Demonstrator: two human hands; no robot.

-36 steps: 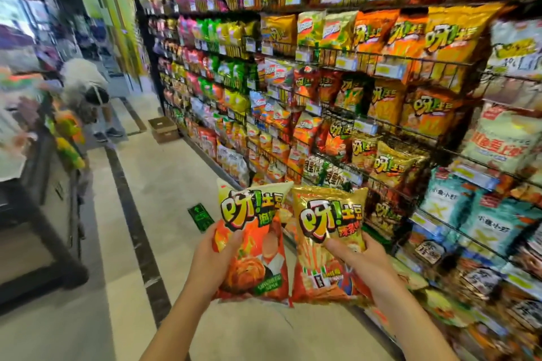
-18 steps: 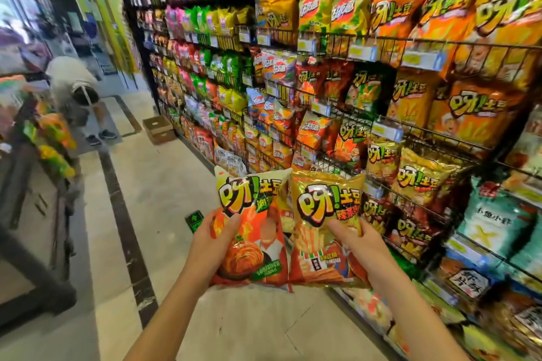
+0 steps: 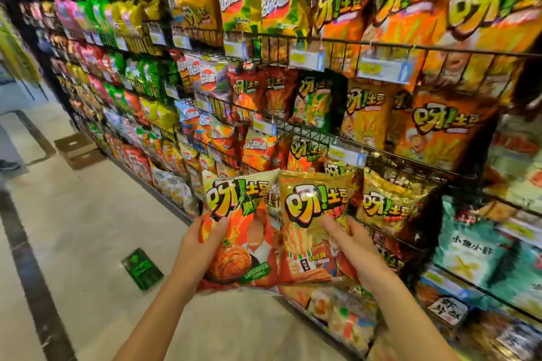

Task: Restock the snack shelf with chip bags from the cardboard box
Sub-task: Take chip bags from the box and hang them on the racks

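Note:
My left hand (image 3: 199, 246) grips an orange-red chip bag (image 3: 246, 231) by its left edge. My right hand (image 3: 352, 246) grips a gold chip bag (image 3: 311, 214) by its right side. Both bags are upright, side by side, held in front of the snack shelf (image 3: 322, 129). Matching gold bags (image 3: 390, 205) stand on the wire tier just right of the held gold bag. A cardboard box (image 3: 77, 149) sits on the floor far down the aisle by the shelf base.
Black wire tiers packed with chip bags fill the right and top of the view. A green sign (image 3: 142, 268) lies on the tiled floor left of my hands. A person's shoe (image 3: 8, 165) shows at the far left edge.
The view has come closer to the shelf and turned right. Both bags have risen slightly toward the tier with gold bags. The bent-over person has mostly left the view.

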